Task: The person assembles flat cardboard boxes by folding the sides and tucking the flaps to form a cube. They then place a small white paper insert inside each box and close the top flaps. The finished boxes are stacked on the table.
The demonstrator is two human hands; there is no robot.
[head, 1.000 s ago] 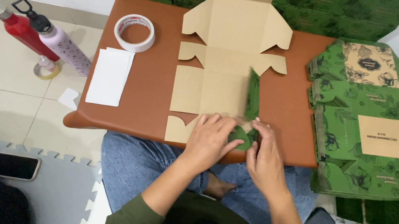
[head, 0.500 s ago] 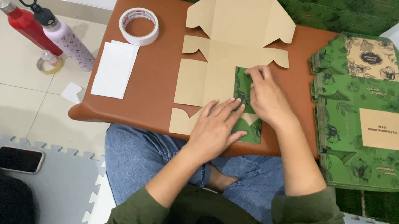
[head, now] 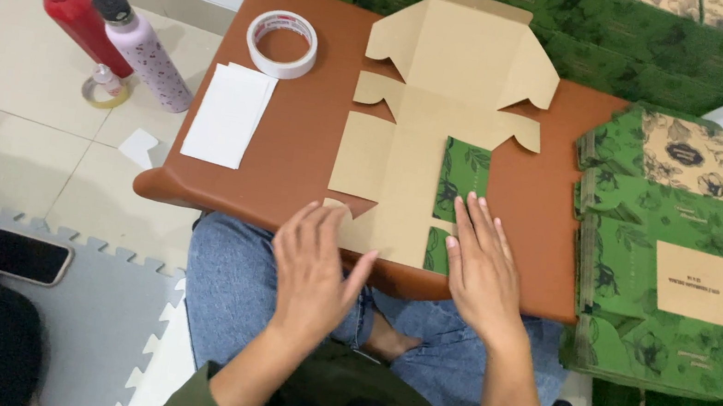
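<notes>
Flat box blank [head: 416, 145] lies brown side up on the brown counter [head: 292, 166], near my edge. 1 right side panel [head: 461, 177] is folded over, green print showing; remaining flaps still flat, so I judge the folding barely begun. Left hand [head: 313, 266] hovers at the near edge, fingers spread, holding nothing. Right hand [head: 483, 270] rests flat beside the fold, fingers together. Open counter left; tape roll [head: 282, 42], white sheets [head: 229, 114] well apart.

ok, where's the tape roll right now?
Head view, upper left of the brown table: tape roll lies flat, just above the white sheets, left of the box blank.
</notes>
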